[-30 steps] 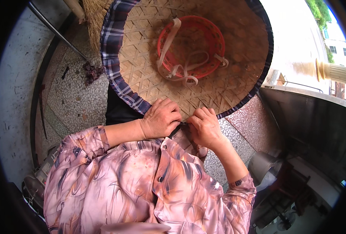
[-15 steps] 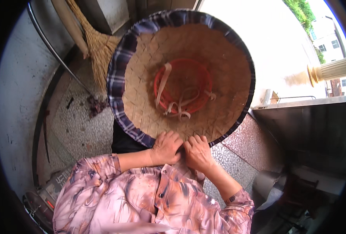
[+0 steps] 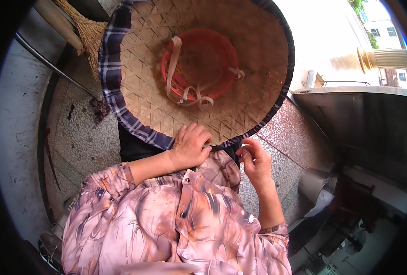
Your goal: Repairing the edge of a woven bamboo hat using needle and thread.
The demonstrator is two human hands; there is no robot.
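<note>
A wide woven bamboo hat [image 3: 144, 78] is tipped with its inside toward me, its lower rim over my lap. Dark plaid cloth [image 3: 114, 94] wraps its edge. Deep in the crown sits a red plastic ring [image 3: 228, 48], with pale cloth ties [image 3: 172, 68] hanging from it. My left hand [image 3: 190, 145] grips the lower rim, fingers on the inside and thumb at the cloth edge. Just right of it, my right hand [image 3: 257, 165] is held off the rim with fingers curled and the fingertips pinched; whatever they hold is too small to make out.
A straw broom [image 3: 86, 30] leans at the far left beside a thin metal rod [image 3: 52, 66]. Dark scraps [image 3: 100, 107] lie on the speckled floor [image 3: 82, 133]. A dark metal counter [image 3: 364, 123] stands at the right, with a grey bin-like container [image 3: 312, 182] below it.
My right hand has left the rim and moved to the right, fingers curled. The hat appears higher and a little further left in view. My left hand still grips its rim.
</note>
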